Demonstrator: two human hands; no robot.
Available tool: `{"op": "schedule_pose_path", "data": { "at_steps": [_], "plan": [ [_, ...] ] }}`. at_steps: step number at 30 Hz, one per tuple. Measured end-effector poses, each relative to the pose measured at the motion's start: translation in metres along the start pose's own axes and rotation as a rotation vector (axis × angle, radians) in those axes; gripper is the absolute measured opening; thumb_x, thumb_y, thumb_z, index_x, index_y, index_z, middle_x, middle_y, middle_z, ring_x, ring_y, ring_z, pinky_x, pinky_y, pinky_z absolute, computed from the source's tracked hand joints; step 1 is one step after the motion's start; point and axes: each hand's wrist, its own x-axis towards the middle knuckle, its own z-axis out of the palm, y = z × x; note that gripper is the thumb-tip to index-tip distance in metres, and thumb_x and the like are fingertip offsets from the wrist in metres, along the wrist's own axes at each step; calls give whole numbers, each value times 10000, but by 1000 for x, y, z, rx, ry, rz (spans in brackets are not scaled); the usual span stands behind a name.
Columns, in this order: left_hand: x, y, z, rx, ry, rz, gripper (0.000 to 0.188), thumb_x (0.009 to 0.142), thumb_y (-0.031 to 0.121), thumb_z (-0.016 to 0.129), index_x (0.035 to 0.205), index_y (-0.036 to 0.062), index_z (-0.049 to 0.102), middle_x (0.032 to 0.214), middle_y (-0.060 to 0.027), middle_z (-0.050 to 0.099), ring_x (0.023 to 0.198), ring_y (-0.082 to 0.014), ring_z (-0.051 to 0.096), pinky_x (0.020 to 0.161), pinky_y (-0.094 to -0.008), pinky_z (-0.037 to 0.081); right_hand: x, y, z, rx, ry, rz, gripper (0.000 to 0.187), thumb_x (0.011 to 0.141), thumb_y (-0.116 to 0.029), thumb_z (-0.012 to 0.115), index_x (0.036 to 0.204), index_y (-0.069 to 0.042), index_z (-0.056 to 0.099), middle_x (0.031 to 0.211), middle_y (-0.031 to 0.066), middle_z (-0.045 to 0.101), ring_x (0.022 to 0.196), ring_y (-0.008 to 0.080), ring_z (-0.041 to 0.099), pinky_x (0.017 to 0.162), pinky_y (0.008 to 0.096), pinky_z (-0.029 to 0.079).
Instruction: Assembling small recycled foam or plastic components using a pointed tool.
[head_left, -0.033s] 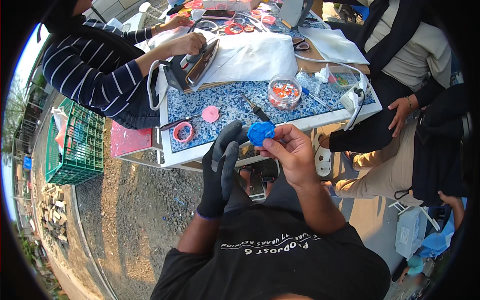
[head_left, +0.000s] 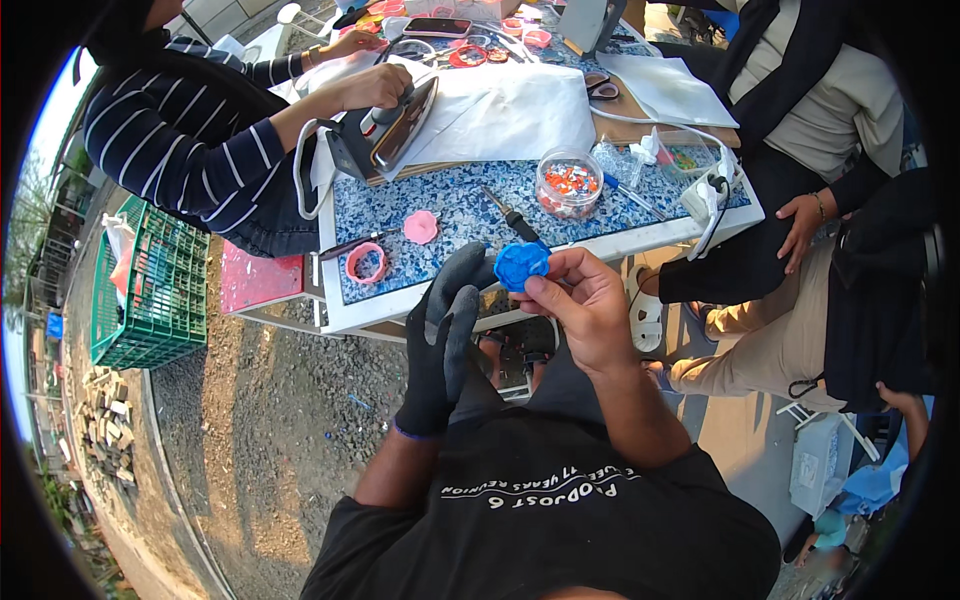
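Between the thumb and fingers of my bare right hand (head_left: 590, 310) is a blue flower-shaped piece (head_left: 521, 267), its face showing ridged, petal-like folds. My left hand (head_left: 443, 325) wears a dark glove and stands upright just left of the piece. Its fingers are stretched out, one reaching the blue edge; whether it touches cannot be told. Beyond them, on the speckled blue table (head_left: 400, 260), lie a pink flower-shaped disc (head_left: 421, 227), a pink ring (head_left: 366, 263) and a soldering-iron-like tool (head_left: 512, 220) with a metal tip.
A clear round tub (head_left: 569, 184) of orange and white bits stands by a blue pen (head_left: 622, 190) and a white power strip (head_left: 708, 196). At left, a co-worker's hand holds a clothes iron (head_left: 390, 130) by white sheets (head_left: 510, 110). Scissors (head_left: 600, 87) lie farther back; a green crate (head_left: 150, 290) stands left.
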Motion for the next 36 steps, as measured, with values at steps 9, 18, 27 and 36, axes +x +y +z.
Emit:
{"op": "schedule_pose_path", "data": {
  "at_steps": [9, 18, 27, 36],
  "plan": [
    [-5, -18, 2, 121, 11, -37, 448, 928, 101, 708, 1348, -29, 621, 1160, -145, 735, 1057, -184, 685, 935, -330, 538, -7, 17, -1, -44, -32, 83, 135, 926, 14, 734, 1041, 12, 664, 949, 90, 741, 825, 120, 723, 752, 253, 605],
    [-10, -8, -9, 430, 93, 129, 400, 914, 91, 682, 1290, -43, 649, 1218, -191, 719, 1134, -260, 697, 979, -379, 526, 21, -5, -46, -600, 264, -403, 231, 945, -97, 744, 1146, 7, 694, 1010, 84, 731, 953, 143, 692, 864, 302, 552],
    [-3, -11, -15, 201, 98, -22, 266, 954, 139, 659, 1131, -56, 695, 965, -128, 751, 880, -194, 702, 848, -332, 532, 96, -35, -148, -1697, 525, -616, 311, 907, -127, 704, 1198, -17, 703, 1166, 143, 697, 1121, 369, 608, 1017, 451, 458],
    [-15, 4, -28, 215, 128, -60, 257, 1011, 153, 556, 1092, -58, 678, 1012, -91, 729, 926, -153, 662, 870, -321, 510, 102, -26, -133, -1686, 348, -445, 245, 871, -75, 736, 1110, -23, 745, 1046, 152, 685, 1012, 347, 640, 930, 449, 497]
  ]
}}
